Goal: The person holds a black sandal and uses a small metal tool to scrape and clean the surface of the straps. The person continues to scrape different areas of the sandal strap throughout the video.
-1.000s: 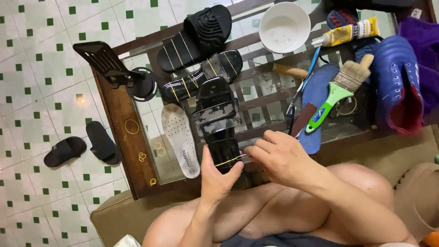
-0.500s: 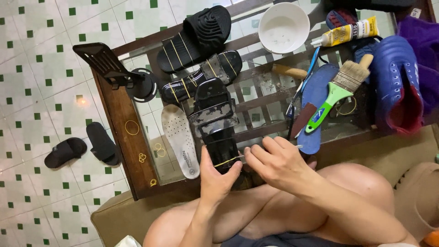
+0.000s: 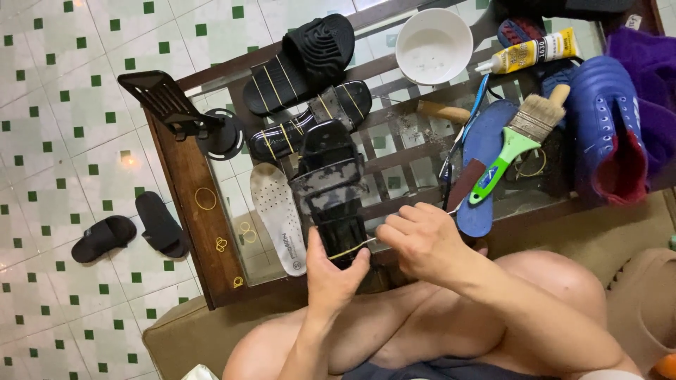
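Head view, looking down over bare knees at a glass-and-wood tabletop (image 3: 184, 184). Left hand (image 3: 333, 271) wrapped around the near end of a black sandal (image 3: 332, 191), thumb on one side and fingers (image 3: 360, 258) curled up the other, clenched on the sole. Right hand (image 3: 417, 238) just beside it, fingers bunched and pinched on a yellow rubber band (image 3: 350, 248) stretched across the sandal's near end. Both forearms rising from the lower edge, wrists bent toward the sandal, which lies lengthwise with its far end out over the glass.

Left of the sandal, a white insole (image 3: 278, 218) flat on the glass; beyond it, two more black sandals with yellow stripes (image 3: 299, 67), (image 3: 310, 121). Further yellow rubber bands (image 3: 205, 198) loose on the wooden edge. A black fan-like stand (image 3: 179, 112) at the table's far left corner. To the right, a white bowl (image 3: 434, 36), a tube of glue (image 3: 527, 55), a green-handled brush (image 3: 512, 144) lying across a blue insole (image 3: 487, 163), and a blue shoe (image 3: 607, 128). On the tiled floor (image 3: 63, 155), a pair of black slippers (image 3: 130, 231).
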